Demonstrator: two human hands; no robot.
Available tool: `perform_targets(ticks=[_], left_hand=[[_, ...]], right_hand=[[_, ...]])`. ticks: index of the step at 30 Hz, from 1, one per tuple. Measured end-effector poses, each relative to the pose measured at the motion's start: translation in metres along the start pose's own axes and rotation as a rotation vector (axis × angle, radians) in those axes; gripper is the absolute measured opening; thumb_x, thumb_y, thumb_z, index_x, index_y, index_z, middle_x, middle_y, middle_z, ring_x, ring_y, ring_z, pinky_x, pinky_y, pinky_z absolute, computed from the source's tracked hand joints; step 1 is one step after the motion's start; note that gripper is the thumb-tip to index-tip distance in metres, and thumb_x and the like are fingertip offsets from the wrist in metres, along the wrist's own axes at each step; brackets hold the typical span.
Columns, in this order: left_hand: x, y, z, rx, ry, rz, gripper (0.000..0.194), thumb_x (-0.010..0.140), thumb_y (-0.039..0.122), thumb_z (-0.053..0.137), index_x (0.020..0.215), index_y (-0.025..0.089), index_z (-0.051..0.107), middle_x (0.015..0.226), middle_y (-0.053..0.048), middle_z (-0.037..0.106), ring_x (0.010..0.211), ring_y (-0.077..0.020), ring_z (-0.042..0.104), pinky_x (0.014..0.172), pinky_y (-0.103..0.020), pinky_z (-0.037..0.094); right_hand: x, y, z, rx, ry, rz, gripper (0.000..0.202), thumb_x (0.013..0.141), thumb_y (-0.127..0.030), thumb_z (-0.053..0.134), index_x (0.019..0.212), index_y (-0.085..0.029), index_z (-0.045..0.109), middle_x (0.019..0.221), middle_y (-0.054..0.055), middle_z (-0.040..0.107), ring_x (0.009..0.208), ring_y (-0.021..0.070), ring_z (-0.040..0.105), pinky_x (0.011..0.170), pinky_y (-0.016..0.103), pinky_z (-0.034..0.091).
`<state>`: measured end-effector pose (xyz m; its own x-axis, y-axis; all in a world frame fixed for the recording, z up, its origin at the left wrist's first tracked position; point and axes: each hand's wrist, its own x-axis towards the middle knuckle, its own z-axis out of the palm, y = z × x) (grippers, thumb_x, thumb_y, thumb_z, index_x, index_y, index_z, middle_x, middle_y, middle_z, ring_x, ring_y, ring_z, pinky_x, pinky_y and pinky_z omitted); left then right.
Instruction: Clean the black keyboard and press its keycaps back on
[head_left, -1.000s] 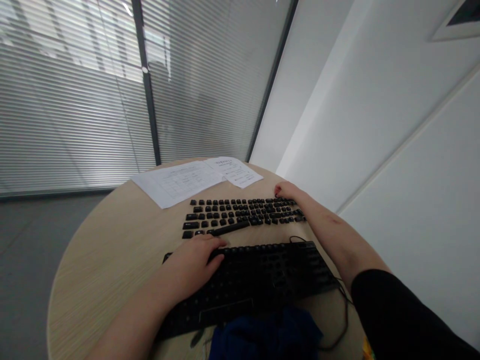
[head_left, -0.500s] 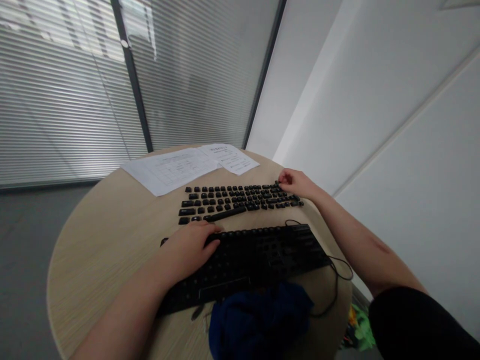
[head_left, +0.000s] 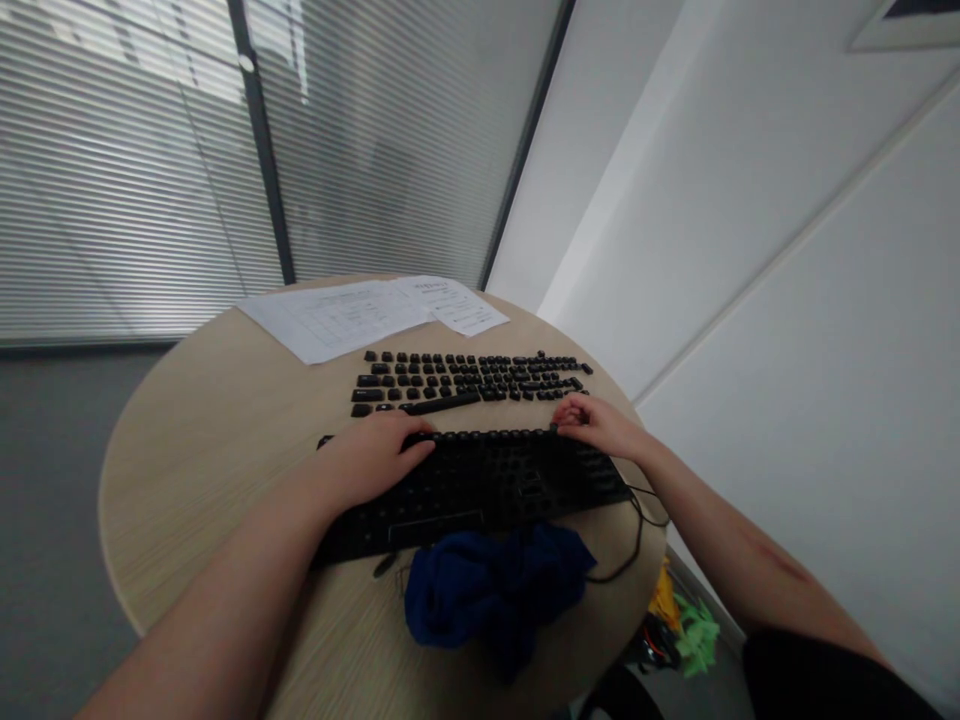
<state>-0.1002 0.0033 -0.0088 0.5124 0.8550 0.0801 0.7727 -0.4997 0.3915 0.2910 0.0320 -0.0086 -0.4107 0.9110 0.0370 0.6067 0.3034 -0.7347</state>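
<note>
A black keyboard base (head_left: 465, 490) lies on the round wooden table, with a row of keys along its far edge and bare sockets over most of it. My left hand (head_left: 379, 455) rests on its left part, thumb and fingers apart, holding nothing visible. At the base's far right edge is my right hand (head_left: 589, 420), fingers pinched on a small dark keycap (head_left: 553, 428). Beyond the base, loose black keycaps (head_left: 457, 380) are laid out in rows, with a long spacebar (head_left: 442, 404) in the nearest row.
Printed papers (head_left: 337, 318) lie at the table's far side. A blue cloth (head_left: 495, 590) sits in front of the base, beside a small dark tool (head_left: 385, 566). A cable (head_left: 637, 530) loops at the right. Colourful items (head_left: 694, 635) are on the floor.
My right hand has moved from the far right end of the loose keycap rows toward me, to the base's far edge. My left hand stays on the base. The view has shifted slightly.
</note>
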Motion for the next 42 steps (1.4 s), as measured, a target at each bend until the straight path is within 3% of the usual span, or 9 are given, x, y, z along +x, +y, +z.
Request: perform_targets(ticks=[10, 22, 30, 37, 42], left_hand=[[0.002, -0.005, 0.004, -0.049, 0.027, 0.008, 0.047, 0.097, 0.048, 0.041, 0.119, 0.023, 0.075, 0.119, -0.01, 0.075, 0.11, -0.0288, 0.068, 0.101, -0.042, 0.049], [0.001, 0.001, 0.0, -0.062, 0.002, 0.006, 0.05, 0.098, 0.049, 0.037, 0.118, 0.023, 0.075, 0.12, -0.009, 0.075, 0.11, -0.0286, 0.067, 0.102, -0.041, 0.049], [0.003, -0.004, 0.005, -0.043, 0.017, 0.003, 0.052, 0.097, 0.051, 0.038, 0.118, 0.022, 0.075, 0.12, -0.011, 0.074, 0.111, -0.0312, 0.067, 0.101, -0.045, 0.049], [0.0, -0.004, 0.006, -0.035, 0.044, 0.029, 0.045, 0.095, 0.045, 0.045, 0.117, 0.021, 0.076, 0.115, -0.013, 0.075, 0.106, -0.0296, 0.068, 0.098, -0.043, 0.05], [-0.002, -0.004, 0.005, -0.015, 0.043, 0.021, 0.042, 0.093, 0.041, 0.048, 0.117, 0.02, 0.075, 0.115, -0.014, 0.075, 0.107, -0.0311, 0.068, 0.097, -0.045, 0.051]], right_hand=[[0.002, -0.016, 0.003, -0.333, -0.048, -0.068, 0.009, 0.088, -0.025, 0.062, 0.096, -0.02, 0.061, 0.077, -0.002, 0.059, 0.071, 0.0142, 0.055, 0.068, 0.026, 0.043], [0.004, -0.045, 0.011, -0.774, -0.125, -0.13, 0.026, 0.087, -0.008, 0.062, 0.11, -0.019, 0.065, 0.106, 0.007, 0.074, 0.089, 0.0194, 0.066, 0.081, 0.03, 0.045], [0.004, -0.049, 0.014, -0.853, -0.11, -0.112, 0.032, 0.088, -0.01, 0.065, 0.118, -0.021, 0.065, 0.106, 0.006, 0.075, 0.098, 0.0234, 0.068, 0.085, 0.032, 0.047], [0.001, -0.04, 0.018, -0.774, -0.072, -0.113, 0.038, 0.087, -0.014, 0.067, 0.123, -0.023, 0.065, 0.106, 0.005, 0.077, 0.095, 0.0225, 0.069, 0.085, 0.033, 0.047], [0.016, -0.039, -0.003, -0.629, -0.086, -0.117, 0.032, 0.087, -0.019, 0.066, 0.118, -0.023, 0.07, 0.105, 0.004, 0.078, 0.082, 0.0181, 0.069, 0.077, 0.03, 0.05]])
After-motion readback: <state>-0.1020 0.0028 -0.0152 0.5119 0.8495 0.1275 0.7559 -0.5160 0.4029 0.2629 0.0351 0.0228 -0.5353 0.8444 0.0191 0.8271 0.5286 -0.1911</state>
